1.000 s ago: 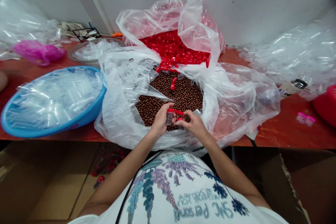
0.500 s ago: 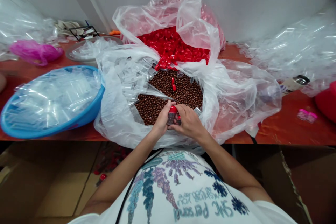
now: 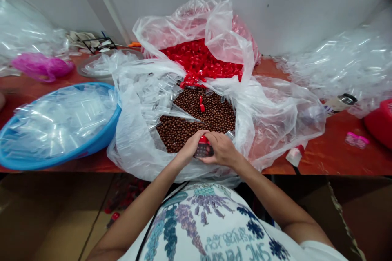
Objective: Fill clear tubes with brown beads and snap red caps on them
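Observation:
Over the near edge of a plastic-lined heap of small brown balls (image 3: 202, 124), both my hands are closed together. My left hand (image 3: 189, 147) wraps the left side of a clear plastic tube (image 3: 200, 151) with dark balls inside and a red cap at its top. My right hand (image 3: 223, 149) grips from the right, thumb below and fingers over the cap. Whether a second tube sits between the hands I cannot tell. Beyond them a loose red cap (image 3: 201, 104) lies on the balls. Clear empty tubes (image 3: 159, 94) are piled at the heap's left side.
Behind stands a bag of red caps (image 3: 202, 59). To the left, a tilted blue basin (image 3: 101, 147) holds clear tubes. At right are a bottle (image 3: 339, 102), a red container (image 3: 381, 120) and bagged clear tubes (image 3: 346, 61). Cardboard (image 3: 58, 220) lies below the table edge.
My hands have drawn slightly toward me and closed more tightly around the tube, with the right fingers now over its red cap. The view has tilted up a little.

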Demonstrator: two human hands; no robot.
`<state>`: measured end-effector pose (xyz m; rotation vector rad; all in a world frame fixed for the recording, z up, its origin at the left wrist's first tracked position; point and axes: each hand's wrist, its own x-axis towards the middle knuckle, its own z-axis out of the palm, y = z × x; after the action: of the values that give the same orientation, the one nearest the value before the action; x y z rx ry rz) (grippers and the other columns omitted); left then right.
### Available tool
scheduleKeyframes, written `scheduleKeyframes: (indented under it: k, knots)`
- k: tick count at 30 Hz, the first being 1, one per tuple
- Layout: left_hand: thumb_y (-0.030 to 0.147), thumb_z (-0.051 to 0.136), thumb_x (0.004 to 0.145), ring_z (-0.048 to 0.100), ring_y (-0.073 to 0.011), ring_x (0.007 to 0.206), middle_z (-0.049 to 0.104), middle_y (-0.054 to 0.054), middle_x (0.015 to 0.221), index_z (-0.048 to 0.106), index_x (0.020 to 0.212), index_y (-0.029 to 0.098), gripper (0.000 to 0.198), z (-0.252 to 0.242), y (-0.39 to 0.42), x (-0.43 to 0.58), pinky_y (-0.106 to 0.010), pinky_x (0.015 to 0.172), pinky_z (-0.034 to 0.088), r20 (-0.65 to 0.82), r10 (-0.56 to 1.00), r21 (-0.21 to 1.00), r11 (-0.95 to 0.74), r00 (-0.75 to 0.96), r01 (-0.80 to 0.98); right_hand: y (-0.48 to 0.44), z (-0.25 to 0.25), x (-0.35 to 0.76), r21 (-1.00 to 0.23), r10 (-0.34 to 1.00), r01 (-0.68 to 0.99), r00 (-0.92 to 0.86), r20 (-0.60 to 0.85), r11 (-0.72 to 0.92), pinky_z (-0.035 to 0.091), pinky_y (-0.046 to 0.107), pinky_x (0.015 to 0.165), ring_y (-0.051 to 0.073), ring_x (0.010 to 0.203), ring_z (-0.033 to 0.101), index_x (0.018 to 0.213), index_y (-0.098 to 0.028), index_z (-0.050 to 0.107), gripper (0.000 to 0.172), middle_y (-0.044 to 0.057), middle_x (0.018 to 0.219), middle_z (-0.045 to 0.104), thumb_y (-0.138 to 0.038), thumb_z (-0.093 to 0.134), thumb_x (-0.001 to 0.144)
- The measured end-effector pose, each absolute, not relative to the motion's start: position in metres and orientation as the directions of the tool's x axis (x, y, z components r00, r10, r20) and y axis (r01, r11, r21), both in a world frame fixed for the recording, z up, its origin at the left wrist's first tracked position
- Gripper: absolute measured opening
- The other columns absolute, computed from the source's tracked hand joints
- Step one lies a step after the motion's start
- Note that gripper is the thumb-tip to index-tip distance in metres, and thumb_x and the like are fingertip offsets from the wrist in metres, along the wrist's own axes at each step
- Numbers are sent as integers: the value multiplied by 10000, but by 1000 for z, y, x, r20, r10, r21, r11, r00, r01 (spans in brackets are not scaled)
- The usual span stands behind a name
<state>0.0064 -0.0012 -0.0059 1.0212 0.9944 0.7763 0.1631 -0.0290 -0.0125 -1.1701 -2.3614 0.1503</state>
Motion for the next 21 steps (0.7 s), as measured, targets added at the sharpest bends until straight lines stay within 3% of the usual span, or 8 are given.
scheduleKeyframes:
  k: [3, 5, 9, 13, 17, 21]
  knots:
    - [398, 414, 863, 581, -178, 738, 633, -60, 815, 652, 980, 176, 345, -8, 31, 3, -273, 650, 477, -171, 922, 974, 104, 348, 202, -37, -4, 170, -397, 834, 734, -469, 291, 551, 411, 403, 874, 261, 1000, 530, 1214, -135, 483, 650, 131, 1101, 592, -556, 604, 734]
    - [275, 426, 860, 575, -187, 811, 624, -64, 895, 635, 1049, 190, 295, -7, 59, 5, -301, 749, 471, -47, 947, 920, -82, 318, 383, -42, 3, 174, -395, 841, 744, -500, 207, 539, 391, 421, 895, 265, 1014, 522, 1226, -160, 506, 658, 119, 1110, 603, -586, 600, 734]
    - [16, 405, 767, 513, -217, 996, 550, -103, 1049, 638, 1117, 190, 455, -10, 112, 19, -347, 924, 391, 173, 920, 611, -380, 351, 694, -47, 9, 184, -376, 826, 746, -552, 112, 549, 387, 433, 890, 267, 996, 530, 1194, -201, 574, 702, 101, 1055, 638, -687, 589, 687]
    - [70, 486, 763, 492, -259, 1000, 524, -126, 1029, 685, 1053, 197, 374, -20, 138, 25, -370, 881, 406, 151, 888, 419, -456, 435, 785, -33, 8, 200, -423, 855, 748, -492, 166, 512, 425, 375, 876, 213, 976, 559, 1144, -215, 610, 445, 77, 1025, 656, -525, 544, 831]
    - [123, 589, 695, 549, -239, 862, 581, -95, 893, 719, 967, 200, 311, -23, 138, 18, -341, 808, 425, 61, 889, 489, -423, 454, 763, 6, 5, 222, -428, 903, 795, -379, 204, 431, 450, 350, 895, 199, 1005, 569, 1159, -190, 593, 318, 79, 1077, 637, -340, 514, 890]
    - [136, 663, 573, 557, -173, 637, 605, 7, 617, 736, 723, 267, 213, -16, 136, 9, -258, 662, 438, -66, 827, 699, -361, 558, 618, 61, -1, 231, -392, 944, 870, -210, 253, 299, 457, 345, 911, 208, 1071, 551, 1268, -158, 497, 380, 125, 1203, 556, -171, 430, 895]
